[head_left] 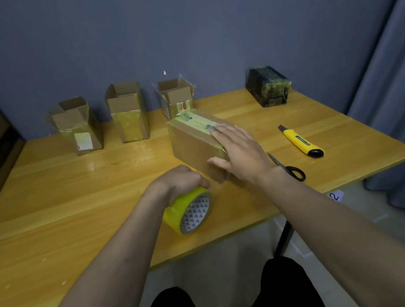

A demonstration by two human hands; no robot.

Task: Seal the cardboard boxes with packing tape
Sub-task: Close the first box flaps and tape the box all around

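Three open boxes (127,112) waited along table's (67,180) far edge. Right hand (241,151) lay flat, fingers straight, pressing tape on box (193,144) at table's middle. Left hand (180,180) gripped roll (189,212) just beside. Probably light, stiff, easily dented; best steadied on top. Strip from roll to box hardly visible.

Bare table top (74,189) lay open left of the closed cardboard box (192,144), up to three open boxes (127,112) lining the back edge. Right of it, scissors (288,167) and a yellow utility knife (300,141) cluttered the way; a dark wrapped box (267,86) blocked the far right corner.
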